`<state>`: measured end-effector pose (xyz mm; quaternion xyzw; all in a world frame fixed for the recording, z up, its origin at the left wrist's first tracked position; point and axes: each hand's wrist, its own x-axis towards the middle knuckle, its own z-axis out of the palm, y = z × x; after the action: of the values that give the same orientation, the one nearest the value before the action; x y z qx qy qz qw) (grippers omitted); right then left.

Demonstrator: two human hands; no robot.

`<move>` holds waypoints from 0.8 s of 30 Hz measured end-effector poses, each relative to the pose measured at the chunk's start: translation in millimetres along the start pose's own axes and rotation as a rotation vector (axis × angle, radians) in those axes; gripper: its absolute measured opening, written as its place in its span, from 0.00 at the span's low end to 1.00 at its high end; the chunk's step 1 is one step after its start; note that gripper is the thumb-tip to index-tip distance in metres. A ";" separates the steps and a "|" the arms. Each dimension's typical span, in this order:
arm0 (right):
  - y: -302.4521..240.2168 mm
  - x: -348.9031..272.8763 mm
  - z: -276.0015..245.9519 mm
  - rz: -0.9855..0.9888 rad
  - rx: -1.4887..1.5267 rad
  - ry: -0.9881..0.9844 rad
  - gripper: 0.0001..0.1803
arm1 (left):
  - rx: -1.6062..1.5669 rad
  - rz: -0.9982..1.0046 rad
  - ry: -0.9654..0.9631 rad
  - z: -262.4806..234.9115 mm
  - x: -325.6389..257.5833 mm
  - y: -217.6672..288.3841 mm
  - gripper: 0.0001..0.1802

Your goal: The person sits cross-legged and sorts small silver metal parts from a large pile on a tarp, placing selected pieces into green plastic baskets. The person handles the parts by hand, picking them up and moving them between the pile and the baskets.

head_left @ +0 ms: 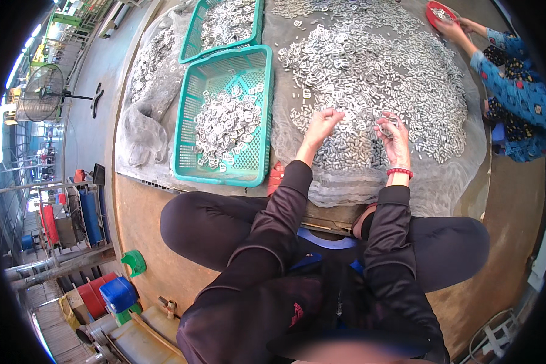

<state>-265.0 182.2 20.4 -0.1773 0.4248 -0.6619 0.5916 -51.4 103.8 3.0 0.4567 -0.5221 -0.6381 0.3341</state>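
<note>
Before me a broad heap of small silvery metal pieces (370, 79), some shaped like buckles and many like short pellets, lies spread on a grey mesh sheet (346, 189). My left hand (324, 126) is closed in a pinch above the near part of the heap; what sits at its fingertips is too small to make out. Palm turned up, my right hand (395, 138) curls its fingers around what look like a few metal buckles, partly hidden by the fingers. A red bead bracelet (400, 172) circles that wrist.
Left of the heap stands a green plastic basket (179, 130) with buckles in it, and a second green basket (185, 45) stands behind. Bunched mesh (142, 136) lies further left. At the far right a co-worker's hands hold a red bowl (432, 15) with metal pieces.
</note>
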 end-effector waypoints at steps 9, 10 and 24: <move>72.6 70.1 -16.4 0.186 -1.235 0.207 0.18 | -0.675 -0.170 -0.098 -6.1 4.2 36.4 0.13; 77.0 70.1 -14.6 0.156 -1.169 0.179 0.17 | -0.525 -0.228 -0.097 -3.6 9.3 29.0 0.12; -1.5 10.7 12.5 0.135 -0.551 0.099 0.13 | 0.207 -0.065 -0.026 1.3 13.8 6.8 0.09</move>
<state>-259.2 167.7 25.9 -0.2699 0.6278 -0.4887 0.5424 -57.9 90.3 6.4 0.4971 -0.5746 -0.5971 0.2572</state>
